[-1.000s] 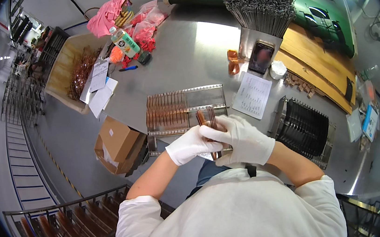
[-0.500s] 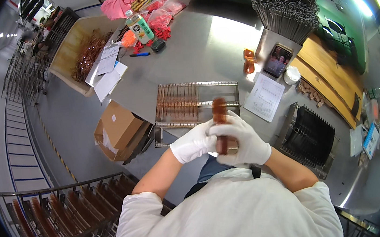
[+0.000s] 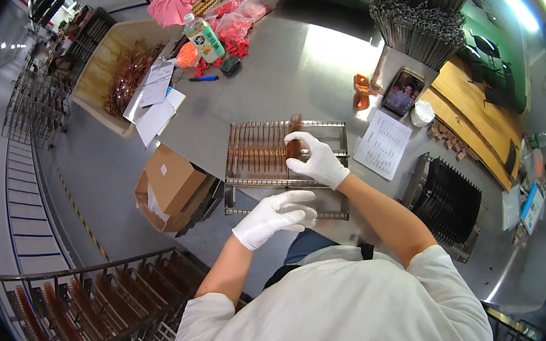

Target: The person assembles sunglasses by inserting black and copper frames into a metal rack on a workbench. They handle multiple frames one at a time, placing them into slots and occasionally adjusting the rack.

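In my right hand (image 3: 318,161), gloved in white, is a brown comb (image 3: 294,127), pinched upright between thumb and fingers. It stands over the metal rack (image 3: 322,124), at the right end of a row of similar thin brown combs (image 3: 254,151) set in the slots. Whether its lower edge sits in a slot is hidden by the hand. My left hand (image 3: 275,219), also gloved, hovers near the rack's front bar with fingers stretched out and nothing in them.
A cardboard box (image 3: 171,189) stands left of the rack. A sheet of paper (image 3: 383,144), phone (image 3: 403,92) and orange-brown glasses-shaped piece (image 3: 361,91) lie to the right. Farther right is a black-filled rack (image 3: 448,198). Bundled metal rods (image 3: 418,26) stand behind. Another rack (image 3: 93,305) holds brown pieces at lower left.
Both hands held the brown comb near my body before. My right hand has carried it forward to the rack. My left hand has let go and dropped slightly lower.
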Action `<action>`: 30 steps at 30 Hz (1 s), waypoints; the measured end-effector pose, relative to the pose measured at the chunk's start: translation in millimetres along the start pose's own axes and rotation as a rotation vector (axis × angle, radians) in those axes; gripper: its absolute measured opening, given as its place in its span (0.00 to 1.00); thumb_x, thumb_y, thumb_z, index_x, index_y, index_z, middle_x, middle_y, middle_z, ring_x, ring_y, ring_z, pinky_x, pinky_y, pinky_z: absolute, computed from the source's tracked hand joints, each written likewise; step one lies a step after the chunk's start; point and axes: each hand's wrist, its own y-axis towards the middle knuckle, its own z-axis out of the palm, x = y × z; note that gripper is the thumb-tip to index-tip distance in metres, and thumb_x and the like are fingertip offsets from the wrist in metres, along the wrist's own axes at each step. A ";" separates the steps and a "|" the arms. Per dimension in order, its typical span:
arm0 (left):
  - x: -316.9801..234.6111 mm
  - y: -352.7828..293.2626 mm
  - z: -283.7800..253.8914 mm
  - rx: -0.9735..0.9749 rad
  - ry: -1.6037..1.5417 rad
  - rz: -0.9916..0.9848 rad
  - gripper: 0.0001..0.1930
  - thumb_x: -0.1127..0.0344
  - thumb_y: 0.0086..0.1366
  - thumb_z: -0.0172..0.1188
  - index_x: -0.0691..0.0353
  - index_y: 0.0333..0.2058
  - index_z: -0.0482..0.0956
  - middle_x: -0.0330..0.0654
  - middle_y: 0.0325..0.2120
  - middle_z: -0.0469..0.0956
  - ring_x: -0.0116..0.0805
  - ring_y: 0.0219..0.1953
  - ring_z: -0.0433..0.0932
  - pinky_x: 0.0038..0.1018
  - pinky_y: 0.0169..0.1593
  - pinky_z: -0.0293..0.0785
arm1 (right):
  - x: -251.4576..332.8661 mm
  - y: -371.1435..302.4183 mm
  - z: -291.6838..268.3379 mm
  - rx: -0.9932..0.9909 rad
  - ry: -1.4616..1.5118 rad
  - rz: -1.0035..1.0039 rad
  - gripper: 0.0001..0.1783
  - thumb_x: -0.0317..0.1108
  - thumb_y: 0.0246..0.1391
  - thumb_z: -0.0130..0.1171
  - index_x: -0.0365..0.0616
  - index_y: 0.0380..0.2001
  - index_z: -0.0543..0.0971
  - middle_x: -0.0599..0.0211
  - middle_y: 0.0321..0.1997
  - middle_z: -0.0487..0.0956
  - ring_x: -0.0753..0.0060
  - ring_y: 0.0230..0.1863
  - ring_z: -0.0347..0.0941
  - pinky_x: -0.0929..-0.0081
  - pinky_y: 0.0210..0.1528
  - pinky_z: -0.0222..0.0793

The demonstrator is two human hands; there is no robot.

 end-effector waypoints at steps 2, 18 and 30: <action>3.0 -0.2 -1.0 -0.021 0.002 0.020 0.30 0.57 0.71 0.63 0.62 0.67 0.70 0.46 0.52 0.83 0.35 0.54 0.82 0.32 0.56 0.79 | 10.7 4.8 -1.5 0.051 -0.242 -0.126 0.27 0.40 0.50 0.70 0.49 0.53 0.78 0.59 0.48 0.84 0.61 0.56 0.80 0.54 0.74 0.60; -0.7 1.3 -2.6 -0.010 0.016 -0.009 0.28 0.58 0.72 0.62 0.62 0.66 0.71 0.45 0.50 0.84 0.34 0.52 0.83 0.31 0.55 0.79 | 10.1 -23.3 -61.5 0.219 -0.719 -0.192 0.44 0.49 0.48 0.73 0.54 0.67 0.68 0.56 0.50 0.84 0.54 0.56 0.79 0.38 0.77 0.48; -26.2 11.4 2.6 -0.162 0.268 0.219 0.23 0.68 0.68 0.65 0.64 0.60 0.77 0.44 0.44 0.86 0.28 0.48 0.83 0.30 0.55 0.79 | 34.0 -27.6 -75.1 0.223 -0.992 -0.141 0.57 0.63 0.43 0.73 0.55 0.74 0.62 0.43 0.72 0.66 0.39 0.74 0.59 0.40 0.73 0.52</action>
